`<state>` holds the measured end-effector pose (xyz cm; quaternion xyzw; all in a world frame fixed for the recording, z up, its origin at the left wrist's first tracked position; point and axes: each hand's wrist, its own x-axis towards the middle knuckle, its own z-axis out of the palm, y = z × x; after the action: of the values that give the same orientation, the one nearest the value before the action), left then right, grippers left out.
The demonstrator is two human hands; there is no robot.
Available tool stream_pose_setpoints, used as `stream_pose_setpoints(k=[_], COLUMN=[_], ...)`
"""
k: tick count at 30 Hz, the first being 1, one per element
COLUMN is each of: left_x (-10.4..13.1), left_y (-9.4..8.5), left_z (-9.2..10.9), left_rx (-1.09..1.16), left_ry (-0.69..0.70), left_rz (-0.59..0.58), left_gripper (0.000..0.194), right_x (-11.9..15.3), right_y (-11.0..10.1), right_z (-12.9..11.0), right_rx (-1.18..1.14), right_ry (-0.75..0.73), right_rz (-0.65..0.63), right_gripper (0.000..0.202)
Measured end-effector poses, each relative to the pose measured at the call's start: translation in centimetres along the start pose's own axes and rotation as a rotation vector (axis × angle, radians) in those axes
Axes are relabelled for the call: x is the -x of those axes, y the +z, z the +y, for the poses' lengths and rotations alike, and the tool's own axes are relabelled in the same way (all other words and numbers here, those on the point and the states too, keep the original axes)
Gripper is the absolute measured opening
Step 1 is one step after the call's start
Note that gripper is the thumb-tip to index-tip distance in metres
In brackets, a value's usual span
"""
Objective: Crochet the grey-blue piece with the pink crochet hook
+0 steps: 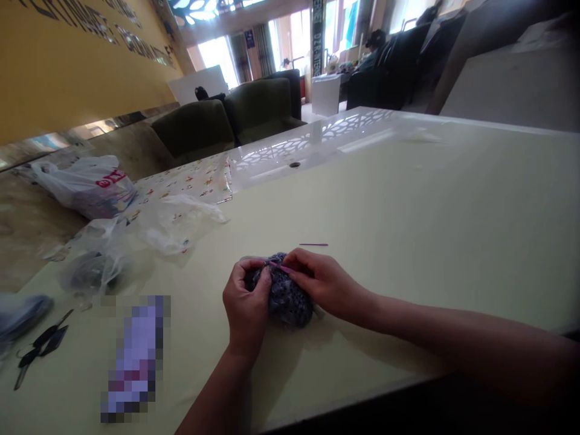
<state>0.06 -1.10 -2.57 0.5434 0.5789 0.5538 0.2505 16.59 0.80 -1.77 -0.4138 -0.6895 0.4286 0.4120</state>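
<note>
A dark blue-grey crocheted piece (290, 304) of openwork yarn rests just above the pale table, bunched into a rounded shape. My left hand (244, 296) pinches its upper left edge between thumb and fingers. In my right hand (319, 277) is a purple crochet hook (281, 267), gripped between thumb and fingertips. The hook's tip points left and meets the yarn beside my left thumb; the exact stitch is too small to make out. Beyond my hands, a thin purple needle (313, 244) lies flat on the table.
To the left lie keys (43, 347), a blurred-out purple item (136, 356), and a clear plastic bag (93, 269) with something dark inside. A crumpled clear bag (176, 226) and a white carrier bag (86, 184) are farther back. Dark green chairs (194, 130) stand beyond the table (430, 211).
</note>
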Motion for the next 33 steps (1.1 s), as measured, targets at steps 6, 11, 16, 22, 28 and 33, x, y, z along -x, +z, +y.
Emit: stream_pose_setpoints(k=[6, 11, 16, 22, 28, 33], left_x=[-0.1, 0.3, 0.5, 0.4, 0.4, 0.7], left_y=[0.0, 0.0, 0.1, -0.1, -0.4, -0.2], left_z=[-0.1, 0.2, 0.1, 0.3, 0.7, 0.9], left_rx=[-0.053, 0.047, 0.112, 0.122, 0.120, 0.123], left_ry=[-0.001, -0.021, -0.009, 0.042, 0.101, 0.153], left_rz=[-0.034, -0.036, -0.004, -0.037, -0.118, -0.167], left_gripper=[0.045, 0.039, 0.020, 0.013, 0.011, 0.010], right_x=[-0.4, 0.5, 1.2, 1.1, 0.2, 0.0], right_y=[-1.1, 0.3, 1.0, 0.7, -0.5, -0.9], right_z=[-0.9, -0.7, -0.3, 0.0, -0.3, -0.7], right_rx=[-0.093, 0.297, 0.458, 0.373, 0.226, 0.158], right_ry=[0.250, 0.006, -0.020, -0.071, -0.062, -0.082], right_rz=[-0.253, -0.025, 0.020, 0.031, -0.056, -0.100], right_gripper=[0.008, 0.009, 0.004, 0.041, 0.032, 0.029])
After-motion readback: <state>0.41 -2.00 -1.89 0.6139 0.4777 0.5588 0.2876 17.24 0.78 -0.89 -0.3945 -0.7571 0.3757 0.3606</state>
